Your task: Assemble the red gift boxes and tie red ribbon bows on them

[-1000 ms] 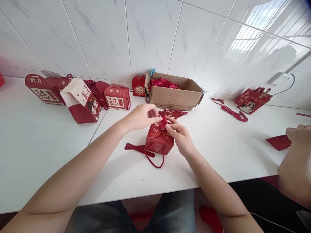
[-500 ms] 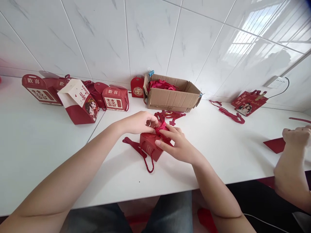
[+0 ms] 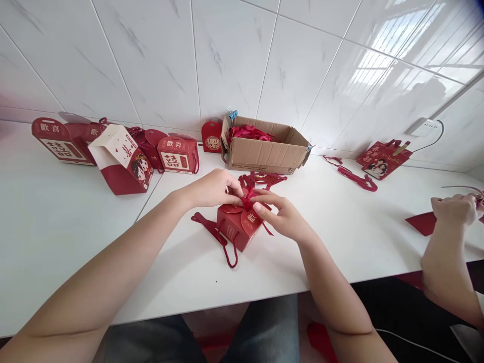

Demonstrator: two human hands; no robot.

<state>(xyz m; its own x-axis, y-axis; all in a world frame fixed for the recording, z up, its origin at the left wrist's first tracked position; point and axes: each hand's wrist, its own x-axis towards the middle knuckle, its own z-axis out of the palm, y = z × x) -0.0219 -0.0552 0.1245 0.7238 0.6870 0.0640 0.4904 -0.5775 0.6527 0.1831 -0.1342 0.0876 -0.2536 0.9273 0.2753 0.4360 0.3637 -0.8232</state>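
Head view: the red card box sits on the counter, its rounded flaps folded shut. The left hand and right hand each have a pinching grip on the satiny ribbon atop it. The bow looks mostly formed (tightness I cannot tell); a twisted cord handle droops in front.

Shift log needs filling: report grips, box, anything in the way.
Left grip, right grip at ribbon. Red box upright beneath, on the table. Loose red strips close by; apparently not blocking.
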